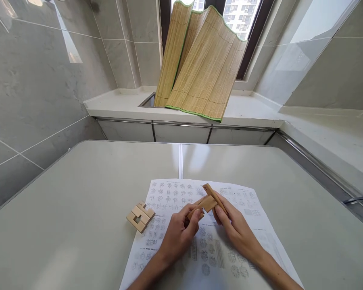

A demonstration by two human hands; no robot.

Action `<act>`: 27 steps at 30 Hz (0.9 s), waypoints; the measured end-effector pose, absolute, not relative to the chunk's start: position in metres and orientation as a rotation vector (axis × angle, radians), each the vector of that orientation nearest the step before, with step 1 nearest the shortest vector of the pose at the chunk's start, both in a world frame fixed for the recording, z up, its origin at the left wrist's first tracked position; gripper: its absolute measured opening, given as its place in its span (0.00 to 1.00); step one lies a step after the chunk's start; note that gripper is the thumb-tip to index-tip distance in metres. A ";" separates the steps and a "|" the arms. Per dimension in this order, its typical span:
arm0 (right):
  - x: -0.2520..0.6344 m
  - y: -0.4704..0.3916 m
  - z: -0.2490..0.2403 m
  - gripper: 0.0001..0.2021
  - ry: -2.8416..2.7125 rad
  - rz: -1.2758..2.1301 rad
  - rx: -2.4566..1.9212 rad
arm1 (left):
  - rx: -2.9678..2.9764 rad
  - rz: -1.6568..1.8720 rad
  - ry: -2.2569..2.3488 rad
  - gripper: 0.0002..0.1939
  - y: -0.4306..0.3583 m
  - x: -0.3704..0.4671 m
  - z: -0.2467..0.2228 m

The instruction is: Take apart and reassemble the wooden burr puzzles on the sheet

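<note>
over the printed sheet [208, 257], left fingers [193, 222] and right fingers [224, 217] pinch wooden pieces [210, 203] between their tips.

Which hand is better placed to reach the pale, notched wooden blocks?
Probably the left hand: it is nearer to the pale, notched wooden blocks than the right hand. However, both hands hold brown wooden pieces.

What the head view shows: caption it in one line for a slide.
Left hand and right hand hold wooden pieces over a printed sheet; other notched pieces lie at its left edge.
</note>
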State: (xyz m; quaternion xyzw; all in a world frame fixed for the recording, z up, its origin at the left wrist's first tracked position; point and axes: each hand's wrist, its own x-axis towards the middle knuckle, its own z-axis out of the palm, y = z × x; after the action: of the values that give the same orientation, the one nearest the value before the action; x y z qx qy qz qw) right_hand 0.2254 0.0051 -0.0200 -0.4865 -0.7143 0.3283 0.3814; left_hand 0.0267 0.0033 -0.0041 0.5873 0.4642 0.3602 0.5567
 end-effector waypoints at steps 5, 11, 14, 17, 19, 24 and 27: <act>0.230 0.006 -0.020 0.25 -1.870 0.772 -1.242 | 1.464 0.834 1.134 0.21 0.003 0.026 -0.005; 0.228 0.002 -0.022 0.27 -1.955 0.699 -1.251 | 1.497 0.824 1.143 0.21 0.003 0.025 -0.006; 0.225 0.000 -0.025 0.28 -1.986 0.698 -1.250 | 1.493 0.821 1.144 0.22 0.003 0.025 -0.006; 0.224 -0.001 -0.026 0.29 -1.982 0.673 -1.246 | 1.459 0.810 1.112 0.22 0.002 0.024 -0.005; 0.225 -0.001 -0.024 0.29 -1.984 0.668 -1.236 | 1.448 0.804 1.093 0.21 0.002 0.024 -0.004; 0.230 -0.001 -0.021 0.30 -2.070 0.730 -1.166 | 1.471 0.780 1.075 0.20 0.001 0.022 -0.004; 0.229 -0.001 -0.021 0.30 -2.069 0.749 -1.162 | 1.470 0.790 1.077 0.19 0.000 0.022 -0.004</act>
State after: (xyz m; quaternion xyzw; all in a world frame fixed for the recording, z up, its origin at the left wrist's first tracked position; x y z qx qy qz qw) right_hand 0.2292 -0.0013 -0.0213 -0.4424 -0.7874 0.2852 0.3209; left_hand 0.0223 -0.0003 -0.0040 0.6200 0.4541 0.3331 0.5463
